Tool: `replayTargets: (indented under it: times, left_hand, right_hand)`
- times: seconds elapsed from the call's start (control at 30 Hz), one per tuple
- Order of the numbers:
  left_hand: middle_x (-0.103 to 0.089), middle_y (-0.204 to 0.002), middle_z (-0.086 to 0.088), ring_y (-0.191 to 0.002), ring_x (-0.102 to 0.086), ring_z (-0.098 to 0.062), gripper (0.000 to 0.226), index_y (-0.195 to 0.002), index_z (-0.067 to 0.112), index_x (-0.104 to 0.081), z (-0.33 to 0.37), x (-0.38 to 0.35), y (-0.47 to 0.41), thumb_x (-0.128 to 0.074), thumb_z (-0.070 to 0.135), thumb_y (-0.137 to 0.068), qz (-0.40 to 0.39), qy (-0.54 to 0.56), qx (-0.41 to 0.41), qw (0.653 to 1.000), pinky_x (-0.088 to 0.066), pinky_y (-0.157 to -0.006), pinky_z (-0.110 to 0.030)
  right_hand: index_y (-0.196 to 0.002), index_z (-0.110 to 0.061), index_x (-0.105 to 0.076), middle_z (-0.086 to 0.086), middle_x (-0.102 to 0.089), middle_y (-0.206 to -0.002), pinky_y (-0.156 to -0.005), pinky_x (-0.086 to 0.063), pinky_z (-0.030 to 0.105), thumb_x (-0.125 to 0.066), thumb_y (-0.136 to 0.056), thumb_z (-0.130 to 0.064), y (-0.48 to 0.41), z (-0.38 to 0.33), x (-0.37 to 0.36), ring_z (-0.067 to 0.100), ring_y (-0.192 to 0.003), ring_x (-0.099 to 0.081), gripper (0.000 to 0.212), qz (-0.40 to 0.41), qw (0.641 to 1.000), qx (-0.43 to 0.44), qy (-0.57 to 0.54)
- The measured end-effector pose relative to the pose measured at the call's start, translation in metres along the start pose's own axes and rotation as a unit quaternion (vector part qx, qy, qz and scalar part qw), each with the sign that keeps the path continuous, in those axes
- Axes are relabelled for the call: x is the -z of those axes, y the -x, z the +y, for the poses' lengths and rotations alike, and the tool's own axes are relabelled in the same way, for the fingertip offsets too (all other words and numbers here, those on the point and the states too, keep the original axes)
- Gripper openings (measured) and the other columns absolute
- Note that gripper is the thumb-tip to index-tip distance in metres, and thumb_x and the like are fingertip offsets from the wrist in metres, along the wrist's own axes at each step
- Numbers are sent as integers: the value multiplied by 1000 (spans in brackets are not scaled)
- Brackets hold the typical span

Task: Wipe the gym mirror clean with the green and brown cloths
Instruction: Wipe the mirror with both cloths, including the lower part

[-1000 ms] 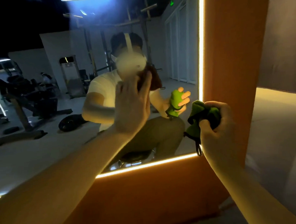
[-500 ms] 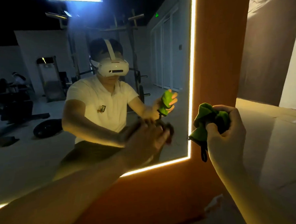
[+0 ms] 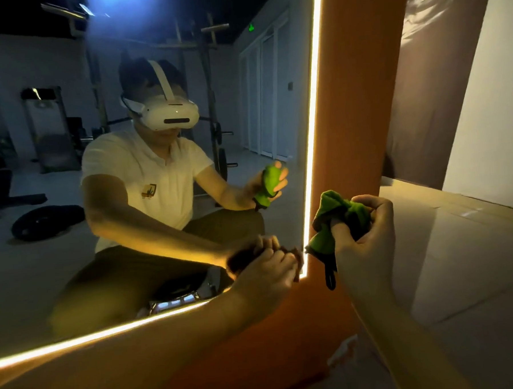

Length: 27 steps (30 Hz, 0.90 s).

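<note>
Sliding down from face height 1 second ago, the left hand [image 3: 269, 272] is now working at the lower right corner of the mirror [image 3: 45, 265], right where the 2 glowing light strips [image 3: 311, 132] are meeting. Its fingers are curling over the brown cloth [image 3: 296, 259] and holding it against the glass; only a dark edge of the cloth is showing past the knuckles, and motion blur is hiding the rest. The right hand [image 3: 367, 242] is staying almost where it was, hanging in front of the orange frame [image 3: 357, 99] just to the right of that corner. It is clenching the bunched green cloth [image 3: 333, 217], with the thumb pressing into the folds and a dark loop [image 3: 329, 275] dangling below the fist. The green cloth is reaching as far as the vertical strip in this view, but whether it is touching the frame I cannot tell.

Both hands are sitting close together, the brown cloth on the glass and the green cloth off it. The glass is reflecting a crouching person in a white shirt and white headset, along with weight racks and a plate lying on the gym floor. Pale flooring [image 3: 461, 272] is stretching away to the right of the frame, beside a brown wall [image 3: 440, 95].
</note>
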<state>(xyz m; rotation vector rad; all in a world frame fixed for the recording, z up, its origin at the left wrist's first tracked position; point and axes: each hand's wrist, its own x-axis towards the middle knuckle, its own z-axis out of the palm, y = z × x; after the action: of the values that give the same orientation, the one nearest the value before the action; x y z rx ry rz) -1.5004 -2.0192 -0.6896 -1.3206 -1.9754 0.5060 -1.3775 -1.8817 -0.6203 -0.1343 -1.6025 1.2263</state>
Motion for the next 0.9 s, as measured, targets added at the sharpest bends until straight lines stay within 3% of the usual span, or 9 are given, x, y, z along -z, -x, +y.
replayTargets:
  times: [0.1,0.17,0.33,0.43,0.53,0.63,0.73,0.8,0.9]
  left_hand:
    - [-48,-140,-10,-126,-50,-28,50,-154,18,-45,-15,20,31,-46,19,-103,-23,148,128,980,-39,-110,-42]
    - [-43,-145,-4,-127,-49,-20,52,-156,25,-40,-36,42,53,-52,24,-105,14,284,241,928,-43,-111,-35]
    - [-55,-117,23,-100,-63,3,41,-124,34,-49,-72,98,102,-70,13,-96,200,513,435,713,-56,-77,-18]
    - [-66,-113,1,-91,-70,-3,38,-115,26,-52,-77,128,119,-73,5,-91,233,605,480,591,-55,-64,-17]
    - [-76,-111,-1,-92,-76,-15,31,-118,22,-60,-80,151,130,-69,6,-93,222,708,493,455,-58,-71,-31]
    - [-78,-109,-6,-101,-76,-23,30,-122,16,-65,-86,159,145,-61,5,-96,207,769,482,366,-55,-83,-41]
    - [-78,-111,-2,-109,-73,-20,26,-121,17,-68,-88,158,164,-62,10,-97,187,731,512,411,-53,-90,-38]
    - [-78,-106,9,-102,-73,-7,23,-117,22,-68,-85,155,175,-68,14,-95,183,653,538,500,-54,-88,-30]
    - [-74,-104,21,-98,-71,3,26,-114,35,-67,-78,155,189,-72,20,-94,159,522,539,641,-56,-82,-19]
  right_hand:
    - [-113,-41,-49,-5,-60,-113,-73,-61,27,-71,-93,-5,5,-6,-9,13,-100,-68,46,-42,997,-36,-53]
    - [-110,-37,-47,0,-60,-110,-67,-60,24,-67,-94,3,9,-11,-16,13,-96,-71,48,-82,988,-65,-110]
    - [-95,-32,-47,15,-59,-101,-60,-62,55,-56,-93,13,29,-11,-52,35,-83,-70,46,-221,971,-86,-38]
    - [-84,-37,-51,4,-57,-102,-66,-61,39,-53,-89,15,53,-21,-87,27,-86,-66,52,-268,960,-76,1]
    - [-91,-30,-62,-1,-63,-98,-76,-57,30,-57,-91,8,74,-36,-115,19,-89,-65,39,-332,940,-79,0]
    - [-96,-11,-68,0,-72,-84,-73,-56,30,-50,-103,-6,84,-57,-128,21,-87,-68,19,-390,885,-202,-157]
    - [-106,-16,-71,0,-77,-97,-85,-52,35,-44,-107,-35,89,-78,-131,20,-99,-71,33,-422,799,-302,-303]
    - [-117,-22,-69,0,-78,-106,-89,-54,33,-50,-101,-44,98,-89,-138,16,-103,-73,34,-456,782,-288,-312]
    - [-116,-18,-69,4,-79,-102,-92,-58,38,-67,-92,-30,119,-98,-157,20,-100,-75,27,-428,788,-319,-307]
